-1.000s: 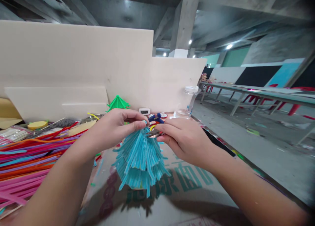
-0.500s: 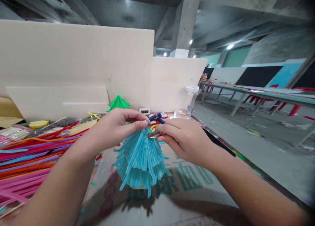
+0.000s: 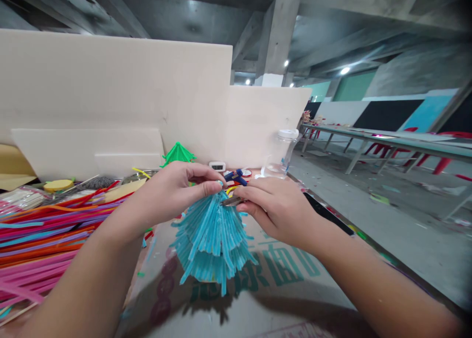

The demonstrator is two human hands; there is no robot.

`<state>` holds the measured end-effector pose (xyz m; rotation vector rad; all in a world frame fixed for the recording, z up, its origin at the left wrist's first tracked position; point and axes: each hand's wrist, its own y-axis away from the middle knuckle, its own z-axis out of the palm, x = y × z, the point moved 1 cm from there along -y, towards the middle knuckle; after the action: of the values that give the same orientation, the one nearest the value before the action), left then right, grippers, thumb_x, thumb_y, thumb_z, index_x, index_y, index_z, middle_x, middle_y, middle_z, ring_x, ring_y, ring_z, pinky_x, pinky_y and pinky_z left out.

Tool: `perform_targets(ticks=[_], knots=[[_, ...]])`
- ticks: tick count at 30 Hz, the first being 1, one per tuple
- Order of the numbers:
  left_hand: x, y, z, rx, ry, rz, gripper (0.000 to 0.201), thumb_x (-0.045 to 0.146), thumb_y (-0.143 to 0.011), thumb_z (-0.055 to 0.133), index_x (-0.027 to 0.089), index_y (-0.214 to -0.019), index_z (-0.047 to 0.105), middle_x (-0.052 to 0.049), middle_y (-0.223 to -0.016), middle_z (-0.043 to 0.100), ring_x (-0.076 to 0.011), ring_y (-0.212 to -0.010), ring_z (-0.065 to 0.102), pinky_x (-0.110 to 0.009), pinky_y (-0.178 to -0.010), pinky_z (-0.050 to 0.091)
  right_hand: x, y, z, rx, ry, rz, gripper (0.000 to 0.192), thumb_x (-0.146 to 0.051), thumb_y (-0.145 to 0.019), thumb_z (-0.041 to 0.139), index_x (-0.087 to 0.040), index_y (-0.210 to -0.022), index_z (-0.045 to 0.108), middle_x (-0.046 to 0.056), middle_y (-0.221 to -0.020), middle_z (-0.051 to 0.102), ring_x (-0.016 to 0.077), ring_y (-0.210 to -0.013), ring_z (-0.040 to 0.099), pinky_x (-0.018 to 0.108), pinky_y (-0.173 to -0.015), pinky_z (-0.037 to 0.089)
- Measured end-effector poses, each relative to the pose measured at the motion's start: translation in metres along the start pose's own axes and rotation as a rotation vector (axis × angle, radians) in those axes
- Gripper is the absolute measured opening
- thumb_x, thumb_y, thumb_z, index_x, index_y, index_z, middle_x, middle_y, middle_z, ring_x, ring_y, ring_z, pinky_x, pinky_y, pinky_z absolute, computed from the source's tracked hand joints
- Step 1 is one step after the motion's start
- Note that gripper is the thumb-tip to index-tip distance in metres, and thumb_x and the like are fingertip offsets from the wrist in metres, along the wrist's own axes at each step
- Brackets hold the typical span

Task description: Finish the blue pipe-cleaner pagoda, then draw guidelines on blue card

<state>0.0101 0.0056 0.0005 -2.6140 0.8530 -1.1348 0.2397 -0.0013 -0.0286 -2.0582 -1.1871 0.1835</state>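
Note:
A tiered blue tree (image 3: pixel 212 242) made of fuzzy pipe-cleaner pieces stands on printed cardboard (image 3: pixel 280 289). My left hand (image 3: pixel 173 190) pinches its top between thumb and fingers. My right hand (image 3: pixel 276 208) holds a small metal tool (image 3: pixel 231 200), its tip against the top of the blue tree just right of my left fingertips. How the tool's tip meets the tree is hidden by my fingers.
A heap of pink, red, orange and purple pipe cleaners (image 3: pixel 40 244) lies at the left. A green tree (image 3: pixel 178 154), a small timer (image 3: pixel 217 166), a clear jar (image 3: pixel 282 151) and blue-handled items (image 3: pixel 236 176) stand before white foam boards (image 3: pixel 121 92). Long tables (image 3: pixel 387 141) stand far right.
Almost nothing has moved: both hands stay at the top of the blue tree, with only slight shifts of the fingers and of the view.

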Motion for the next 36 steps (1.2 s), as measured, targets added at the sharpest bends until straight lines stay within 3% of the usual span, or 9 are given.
perform_targets(ticks=[9, 16, 23, 29, 36], knots=[[-0.0027, 0.0000, 0.0006, -0.045, 0.058, -0.003, 0.024, 0.049, -0.090, 0.061, 0.031, -0.095, 0.076, 0.003, -0.091, 0.075, -0.0190, -0.084, 0.067, -0.028, -0.074, 0.051, 0.0014, -0.0005, 0.0004, 0.011, -0.015, -0.010, 0.029, -0.033, -0.102, 0.046, -0.014, -0.105, 0.068, 0.009, -0.088, 0.073, 0.0216, -0.082, 0.066, 0.033, -0.069, 0.044], [-0.0008, -0.0002, -0.0004, -0.063, 0.068, 0.007, 0.026, 0.047, -0.090, 0.061, 0.026, -0.096, 0.076, 0.002, -0.090, 0.075, -0.0174, -0.079, 0.064, -0.025, -0.067, 0.049, 0.0014, -0.0004, 0.0003, 0.068, -0.010, -0.060, 0.027, -0.032, -0.101, 0.049, -0.012, -0.105, 0.068, 0.008, -0.087, 0.072, 0.0215, -0.077, 0.065, 0.033, -0.066, 0.043], [-0.0002, 0.0001, 0.0001, -0.058, 0.063, -0.016, 0.025, 0.048, -0.090, 0.061, 0.029, -0.097, 0.076, 0.004, -0.084, 0.072, -0.0115, -0.065, 0.058, -0.022, -0.057, 0.043, -0.0010, -0.0014, 0.0000, 0.029, -0.054, -0.040, 0.028, -0.030, -0.101, 0.049, -0.011, -0.103, 0.069, 0.008, -0.084, 0.072, 0.0221, -0.076, 0.066, 0.033, -0.065, 0.043], [0.0005, 0.0003, 0.0005, -0.072, 0.054, -0.051, 0.026, 0.049, -0.090, 0.060, 0.030, -0.098, 0.075, 0.004, -0.085, 0.073, -0.0119, -0.062, 0.057, -0.021, -0.049, 0.040, -0.0002, -0.0021, 0.0002, 0.031, -0.081, -0.031, 0.026, -0.029, -0.100, 0.052, -0.011, -0.103, 0.070, 0.008, -0.086, 0.073, 0.0218, -0.078, 0.067, 0.032, -0.066, 0.043], [0.0018, -0.0003, -0.0011, -0.046, 0.020, 0.024, 0.024, 0.045, -0.090, 0.061, 0.028, -0.096, 0.076, 0.003, -0.091, 0.076, -0.0153, -0.081, 0.065, -0.023, -0.069, 0.048, 0.0000, -0.0003, -0.0005, 0.030, -0.070, -0.022, 0.026, -0.029, -0.100, 0.052, -0.011, -0.102, 0.070, 0.008, -0.086, 0.073, 0.0227, -0.078, 0.068, 0.033, -0.066, 0.043]])
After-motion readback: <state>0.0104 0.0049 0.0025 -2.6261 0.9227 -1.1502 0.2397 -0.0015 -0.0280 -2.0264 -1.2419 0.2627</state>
